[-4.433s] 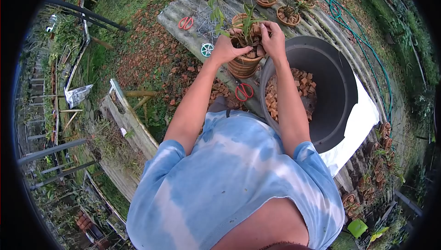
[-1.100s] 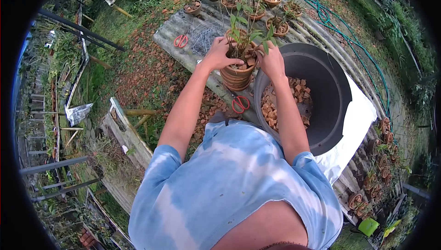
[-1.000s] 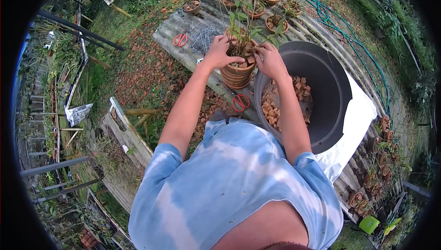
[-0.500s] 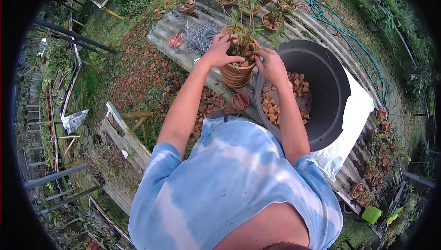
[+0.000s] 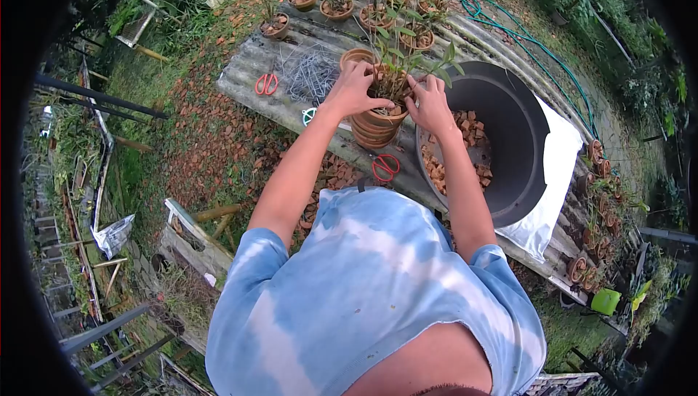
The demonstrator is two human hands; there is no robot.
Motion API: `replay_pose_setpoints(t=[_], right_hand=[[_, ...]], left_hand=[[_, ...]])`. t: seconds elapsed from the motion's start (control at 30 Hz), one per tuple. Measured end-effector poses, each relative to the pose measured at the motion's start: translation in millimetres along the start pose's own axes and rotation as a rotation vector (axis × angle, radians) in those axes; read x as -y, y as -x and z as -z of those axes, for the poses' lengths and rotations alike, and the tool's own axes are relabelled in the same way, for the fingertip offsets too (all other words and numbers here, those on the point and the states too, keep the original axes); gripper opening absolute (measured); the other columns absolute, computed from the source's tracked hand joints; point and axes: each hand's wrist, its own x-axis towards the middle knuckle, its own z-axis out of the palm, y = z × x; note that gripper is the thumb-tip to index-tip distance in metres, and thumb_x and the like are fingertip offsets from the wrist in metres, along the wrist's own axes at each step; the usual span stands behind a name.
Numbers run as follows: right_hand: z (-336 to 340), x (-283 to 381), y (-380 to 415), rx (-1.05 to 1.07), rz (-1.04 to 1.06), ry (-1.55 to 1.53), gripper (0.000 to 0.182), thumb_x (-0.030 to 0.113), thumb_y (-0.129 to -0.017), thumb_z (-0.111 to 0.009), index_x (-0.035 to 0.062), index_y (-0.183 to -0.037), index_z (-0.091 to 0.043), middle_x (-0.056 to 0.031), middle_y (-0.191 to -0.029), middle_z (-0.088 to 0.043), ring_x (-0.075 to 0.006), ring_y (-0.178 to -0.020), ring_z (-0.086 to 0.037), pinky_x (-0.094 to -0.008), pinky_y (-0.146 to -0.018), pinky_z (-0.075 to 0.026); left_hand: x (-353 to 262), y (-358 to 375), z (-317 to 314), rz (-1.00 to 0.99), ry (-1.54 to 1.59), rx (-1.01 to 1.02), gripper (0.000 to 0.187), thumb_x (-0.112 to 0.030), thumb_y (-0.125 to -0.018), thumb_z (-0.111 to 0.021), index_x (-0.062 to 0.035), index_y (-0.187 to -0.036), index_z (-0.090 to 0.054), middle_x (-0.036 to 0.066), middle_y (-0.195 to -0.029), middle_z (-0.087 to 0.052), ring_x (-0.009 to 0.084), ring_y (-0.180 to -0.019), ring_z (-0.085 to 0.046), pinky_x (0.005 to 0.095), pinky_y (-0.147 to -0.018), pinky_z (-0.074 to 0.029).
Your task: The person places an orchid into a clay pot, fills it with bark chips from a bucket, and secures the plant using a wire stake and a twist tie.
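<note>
A leafy plant (image 5: 393,82) with thin stems stands in the top of a stack of terracotta pots (image 5: 376,133). My left hand (image 5: 355,90) curves round the stems from the left, thumb across the pot's inside and fingers partly hidden by the plant. At the right rim, my right hand (image 5: 430,104) has its fingertips pressed together; whatever they hold is hidden. Red-handled scissors (image 5: 385,168) lie just below the stack. A large black tub (image 5: 518,145) beside my right forearm contains brick chunks (image 5: 472,130).
Left of the pots lie a pile of metal wires (image 5: 311,74), a second red-handled pair of scissors (image 5: 267,84) and a green-and-white round item (image 5: 310,116). Several potted plants (image 5: 337,9) line the back of the corrugated table (image 5: 236,80). A white sack (image 5: 534,232) lies under the tub.
My view has shifted slightly. Both hands stay at the pot; the left thumb sits lower in it, and the right fingers have curled in closer at the rim.
</note>
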Motion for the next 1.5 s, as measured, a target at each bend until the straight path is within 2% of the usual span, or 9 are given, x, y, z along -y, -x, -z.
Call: replay_pose_setpoints(t=[0.17, 0.57, 0.67, 0.9, 1.07, 1.2, 1.3, 1.4, 1.5], right_hand=[[-3, -4, -4, 0.009, -0.018, 0.006, 0.047, 0.022, -0.089, -0.075, 0.0061, -0.133, -0.069, -0.0182, -0.132, -0.058, -0.0405, -0.127, -0.052, -0.0491, -0.103, -0.052], [7, 20, 14, 0.002, -0.130, -0.020, 0.028, 0.022, -0.098, -0.067, 0.0054, -0.119, -0.074, -0.0156, -0.132, -0.061, -0.0409, -0.125, -0.055, -0.0514, -0.101, -0.053], [-6, 14, 18, -0.047, -0.102, -0.090, 0.026, 0.021, -0.098, -0.066, 0.0061, -0.117, -0.075, -0.0146, -0.131, -0.061, -0.0411, -0.125, -0.055, -0.0523, -0.101, -0.053], [9, 31, 15, -0.072, -0.202, 0.042, 0.023, 0.019, -0.095, -0.071, 0.0074, -0.114, -0.077, -0.0145, -0.122, -0.066, -0.0376, -0.122, -0.059, -0.0480, -0.098, -0.053], [18, 41, 22, -0.021, -0.373, -0.178, 0.021, 0.022, -0.091, -0.076, 0.0099, -0.108, -0.080, -0.0108, -0.109, -0.071, -0.0345, -0.111, -0.064, -0.0457, -0.094, -0.054], [13, 39, 22, -0.090, -0.298, -0.142, 0.022, 0.024, -0.090, -0.078, 0.0098, -0.107, -0.081, -0.0122, -0.106, -0.072, -0.0359, -0.104, -0.068, -0.0467, -0.091, -0.055], [10, 31, 21, -0.115, -0.193, -0.072, 0.024, 0.025, -0.090, -0.078, 0.0100, -0.108, -0.081, -0.0140, -0.106, -0.072, -0.0379, -0.101, -0.069, -0.0478, -0.089, -0.055], [12, 24, 20, -0.102, -0.233, -0.164, 0.024, 0.027, -0.091, -0.079, 0.0084, -0.106, -0.081, -0.0159, -0.105, -0.073, -0.0386, -0.097, -0.070, -0.0474, -0.087, -0.056], [14, 26, 19, -0.134, -0.386, -0.370, 0.029, 0.029, -0.090, -0.081, 0.0027, -0.101, -0.079, -0.0185, -0.102, -0.074, -0.0372, -0.095, -0.072, -0.0449, -0.086, -0.057]], left_hand=[[4, -4, -2, -0.028, -0.032, -0.003, 0.099, -0.073, -0.071, -0.083, 0.0015, -0.133, -0.067, 0.015, -0.121, -0.056, 0.0346, -0.126, -0.048, 0.0425, -0.111, -0.044], [15, -10, -16, -0.200, -0.034, -0.184, 0.094, -0.074, -0.069, -0.083, 0.0001, -0.126, -0.071, 0.015, -0.124, -0.064, 0.0348, -0.122, -0.054, 0.0469, -0.111, -0.042], [3, -6, 0, -0.140, -0.021, -0.091, 0.094, -0.074, -0.069, -0.083, 0.0000, -0.126, -0.071, 0.015, -0.125, -0.066, 0.0338, -0.120, -0.055, 0.0467, -0.110, -0.043], [7, -11, -5, -0.137, 0.092, -0.033, 0.089, -0.068, -0.070, -0.086, -0.0119, -0.137, -0.067, 0.012, -0.122, -0.069, 0.0347, -0.121, -0.055, 0.0460, -0.109, -0.043], [14, -5, -15, -0.144, 0.056, -0.128, 0.092, -0.071, -0.072, -0.084, 0.0048, -0.122, -0.073, 0.016, -0.131, -0.063, 0.0351, -0.127, -0.048, 0.0456, -0.113, -0.041], [20, -6, -22, -0.123, 0.041, -0.128, 0.097, -0.074, -0.072, -0.082, 0.0123, -0.116, -0.073, 0.020, -0.139, -0.057, 0.0345, -0.131, -0.045, 0.0454, -0.116, -0.039], [19, -6, -23, -0.121, 0.057, -0.121, 0.098, -0.074, -0.072, -0.082, 0.0114, -0.118, -0.073, 0.020, -0.139, -0.057, 0.0350, -0.132, -0.044, 0.0454, -0.116, -0.038], [18, -7, -22, -0.084, 0.038, -0.088, 0.090, -0.070, -0.070, -0.085, -0.0002, -0.126, -0.074, 0.017, -0.139, -0.056, 0.0348, -0.134, -0.043, 0.0457, -0.118, -0.036], [17, -7, -21, -0.077, 0.070, -0.091, 0.097, -0.073, -0.072, -0.083, 0.0117, -0.118, -0.073, 0.020, -0.141, -0.055, 0.0352, -0.133, -0.043, 0.0459, -0.117, -0.038]])
